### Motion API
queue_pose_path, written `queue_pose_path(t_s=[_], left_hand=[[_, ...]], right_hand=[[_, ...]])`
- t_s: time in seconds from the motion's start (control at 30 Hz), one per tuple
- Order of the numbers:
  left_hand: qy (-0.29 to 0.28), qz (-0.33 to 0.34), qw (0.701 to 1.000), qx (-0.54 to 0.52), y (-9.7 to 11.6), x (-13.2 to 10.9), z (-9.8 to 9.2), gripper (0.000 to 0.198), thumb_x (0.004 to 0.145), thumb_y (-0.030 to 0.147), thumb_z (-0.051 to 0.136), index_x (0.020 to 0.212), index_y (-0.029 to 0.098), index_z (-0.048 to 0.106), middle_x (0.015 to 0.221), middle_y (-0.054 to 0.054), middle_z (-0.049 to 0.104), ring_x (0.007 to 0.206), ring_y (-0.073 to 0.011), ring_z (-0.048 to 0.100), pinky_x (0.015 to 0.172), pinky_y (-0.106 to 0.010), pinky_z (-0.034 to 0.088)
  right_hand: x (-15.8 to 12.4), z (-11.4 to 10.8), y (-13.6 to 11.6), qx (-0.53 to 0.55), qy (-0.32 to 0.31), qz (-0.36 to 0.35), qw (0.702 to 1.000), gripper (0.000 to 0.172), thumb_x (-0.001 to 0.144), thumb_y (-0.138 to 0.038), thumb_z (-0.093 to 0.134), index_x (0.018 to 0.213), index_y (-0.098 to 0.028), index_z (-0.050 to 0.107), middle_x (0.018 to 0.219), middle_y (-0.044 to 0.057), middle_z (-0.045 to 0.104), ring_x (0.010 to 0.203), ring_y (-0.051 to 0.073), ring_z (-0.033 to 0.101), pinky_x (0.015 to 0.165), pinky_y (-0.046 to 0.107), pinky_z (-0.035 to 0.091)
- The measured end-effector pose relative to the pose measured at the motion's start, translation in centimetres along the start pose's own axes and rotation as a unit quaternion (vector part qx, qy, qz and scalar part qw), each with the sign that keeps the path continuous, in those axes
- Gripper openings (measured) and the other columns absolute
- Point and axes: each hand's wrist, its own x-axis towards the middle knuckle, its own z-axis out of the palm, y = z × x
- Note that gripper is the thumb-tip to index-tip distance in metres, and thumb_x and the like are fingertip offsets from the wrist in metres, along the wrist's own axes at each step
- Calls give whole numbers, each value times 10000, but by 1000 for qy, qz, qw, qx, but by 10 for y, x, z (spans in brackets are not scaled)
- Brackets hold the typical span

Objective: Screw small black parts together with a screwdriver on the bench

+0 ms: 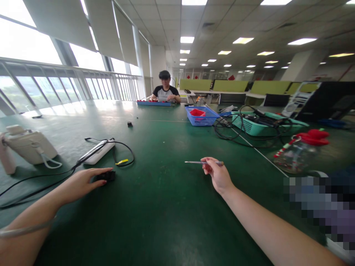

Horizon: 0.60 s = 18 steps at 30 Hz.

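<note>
Right grip pinches slim metal tool, tip jutting leftward; left grip holds black object.

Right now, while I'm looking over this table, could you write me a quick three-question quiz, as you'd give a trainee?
1. Multiple choice: what is the right hand holding? (a) a cable; (b) a thin metal tool; (c) a basket.

2. True or false: in this picture, the red-lidded jar is to the right of the blue basket.

3. Fill the gap: the left hand touches a small ____ object.

Key: 1. b; 2. true; 3. black.
</note>
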Motion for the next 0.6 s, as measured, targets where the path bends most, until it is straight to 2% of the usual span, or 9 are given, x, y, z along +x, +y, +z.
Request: queue_pose_path(t_s=[0.17, 0.3, 0.4, 0.5, 0.6], left_hand=[[7, -27, 1000, 11, 9, -2, -3, 543, 778, 500, 529, 1257, 252, 589, 1198, -15, 673, 1094, -273, 602, 997, -377, 401], [46, 3, 999, 23, 32, 1, 1, 547, 799, 512, 519, 1256, 222, 590, 1193, -44, 670, 1053, -277, 617, 969, -383, 431], [63, 63, 996, 26, 70, 6, 11, 508, 799, 513, 529, 1235, 263, 605, 1196, -40, 664, 1062, -280, 610, 938, -374, 458], [28, 167, 985, 13, 121, 16, 27, 407, 834, 463, 525, 1194, 301, 623, 1177, -23, 666, 1082, -241, 599, 964, -349, 443], [31, 236, 971, 19, 172, 35, 47, 352, 843, 395, 557, 1173, 297, 629, 1114, -34, 687, 1029, -223, 619, 944, -338, 448]], right_hand=[[-3, 0, -2, -63, -34, -29, 997, 228, 819, -370, 610, 803, -162, 705, 631, 11, 591, 531, 120, 494, 498, 258, 400], [-13, 3, -6, -197, -86, -84, 973, 222, 881, -376, 556, 887, -196, 686, 698, 6, 593, 570, 130, 515, 552, 271, 428], [-23, 8, -13, -284, -126, -143, 940, 177, 890, -337, 549, 951, -227, 674, 790, 23, 622, 644, 157, 557, 594, 287, 456], [-32, 14, -20, -350, -162, -221, 896, 168, 883, -274, 558, 1012, -253, 664, 932, 46, 637, 799, 191, 598, 710, 322, 484], [-38, 18, -24, -382, -180, -262, 868, 227, 882, -234, 550, 1091, -267, 635, 1005, 54, 627, 888, 205, 602, 786, 341, 489]])
